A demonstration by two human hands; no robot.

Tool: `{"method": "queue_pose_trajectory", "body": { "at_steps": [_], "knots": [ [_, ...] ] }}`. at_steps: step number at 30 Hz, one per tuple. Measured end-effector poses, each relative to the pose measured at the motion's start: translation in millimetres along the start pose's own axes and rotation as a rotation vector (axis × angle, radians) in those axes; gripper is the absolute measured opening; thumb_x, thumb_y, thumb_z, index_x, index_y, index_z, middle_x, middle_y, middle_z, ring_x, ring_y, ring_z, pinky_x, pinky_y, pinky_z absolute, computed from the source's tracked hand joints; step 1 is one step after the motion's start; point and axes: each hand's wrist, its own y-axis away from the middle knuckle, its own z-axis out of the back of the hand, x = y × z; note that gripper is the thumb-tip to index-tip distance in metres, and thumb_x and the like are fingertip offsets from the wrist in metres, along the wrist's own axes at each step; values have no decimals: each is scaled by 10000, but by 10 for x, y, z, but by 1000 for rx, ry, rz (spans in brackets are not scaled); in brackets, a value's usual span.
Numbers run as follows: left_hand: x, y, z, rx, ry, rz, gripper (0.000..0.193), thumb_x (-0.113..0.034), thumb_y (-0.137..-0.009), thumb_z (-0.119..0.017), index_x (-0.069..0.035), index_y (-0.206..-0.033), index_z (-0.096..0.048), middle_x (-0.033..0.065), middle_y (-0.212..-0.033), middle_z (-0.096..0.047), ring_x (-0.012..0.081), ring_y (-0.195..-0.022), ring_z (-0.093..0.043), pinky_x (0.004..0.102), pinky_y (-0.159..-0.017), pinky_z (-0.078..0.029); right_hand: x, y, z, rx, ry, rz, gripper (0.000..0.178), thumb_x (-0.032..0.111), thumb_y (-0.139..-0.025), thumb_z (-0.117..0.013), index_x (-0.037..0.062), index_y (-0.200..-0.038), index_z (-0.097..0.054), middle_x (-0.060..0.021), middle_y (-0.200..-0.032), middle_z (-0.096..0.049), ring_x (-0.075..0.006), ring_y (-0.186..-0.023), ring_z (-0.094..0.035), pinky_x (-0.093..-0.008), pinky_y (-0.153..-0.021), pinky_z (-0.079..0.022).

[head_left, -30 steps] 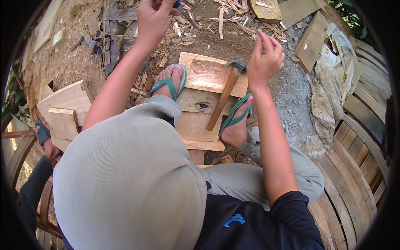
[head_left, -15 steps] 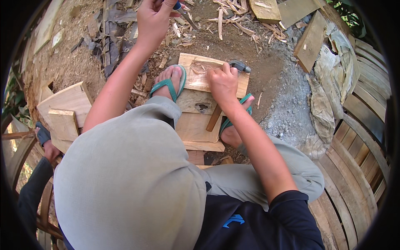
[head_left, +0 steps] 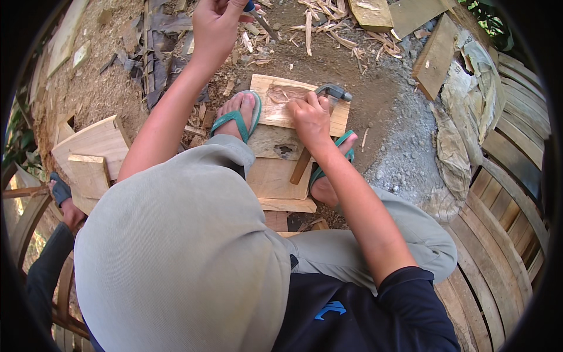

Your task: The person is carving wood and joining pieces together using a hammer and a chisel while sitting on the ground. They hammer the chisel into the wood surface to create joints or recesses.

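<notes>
My left hand (head_left: 218,26), at the top edge, is closed on a chisel (head_left: 269,26) with a blue handle; its metal shaft points down and right, clear of the board. My right hand (head_left: 311,120) is curled round a claw hammer, whose dark head (head_left: 335,92) sticks out beyond the fingers and whose wooden handle (head_left: 301,166) comes out below. That hand rests over a pale wooden board (head_left: 268,111) with a shallow carved recess (head_left: 286,94). My foot in a green flip-flop (head_left: 237,117) presses the board's left end.
Other boards (head_left: 275,179) lie stacked under the carved one. Wood shavings (head_left: 328,17) litter the ground ahead. Loose planks (head_left: 435,58) and a crumpled sack (head_left: 463,117) are at right, beside curved slats (head_left: 489,234). Cut wood pieces (head_left: 91,155) and another person's foot (head_left: 64,196) are at left.
My right hand has shifted slightly left over the board, and the hammer's head has turned so more of it shows. My left hand and the chisel are almost unmoved.
</notes>
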Motion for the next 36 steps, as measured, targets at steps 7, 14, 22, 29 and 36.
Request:
{"method": "queue_pose_trajectory", "body": {
  "at_steps": [7, 14, 22, 29, 36],
  "knots": [
    [2, -22, -4, 21, 22, -8, 246, -273, -1044, -652, -48, -1132, -605, 40, -952, -712, 104, -804, -691, 243, -650, -561, -63, -87, 104, -78, -37, 11, 76, 117, -772, -707, 180, -808, -686, 29, -806, -687, -182, -922, -596, -384, -859, -374],
    [17, 15, 40, -17, -2, 3, 239, -260, -1045, -651, -43, -1131, -603, 43, -953, -712, 103, -802, -685, 244, -652, -566, -424, -663, 615, -524, -9, -462, 111, 213, -905, -725, 179, -1011, -740, 18, -869, -697, -188, -893, -595, -389, -833, -390],
    [24, -16, -29, 25, 5, 3, 255, -267, -1038, -662, -45, -1144, -596, 39, -939, -712, 92, -806, -677, 238, -647, -564, 63, -257, 219, 8, -60, -150, 286, 356, -789, -827, 118, -934, -761, -23, -833, -707, -231, -868, -623, -386, -742, -432],
    [22, 7, -12, -7, 0, -7, 254, -275, -1042, -655, -49, -1140, -596, 33, -941, -713, 81, -799, -663, 231, -641, -558, 322, -164, -40, -12, -59, -340, 337, 358, -798, -824, 109, -1019, -775, -54, -872, -738, -255, -874, -640, -404, -744, -434],
    [20, 5, 0, 3, 8, -8, 242, -273, -1044, -651, -49, -1122, -599, 36, -943, -713, 81, -784, -657, 231, -637, -558, 301, -193, 3, -14, -163, -394, 287, 292, -817, -816, 98, -1023, -775, -60, -918, -757, -252, -882, -650, -399, -755, -440]
  ]
}}
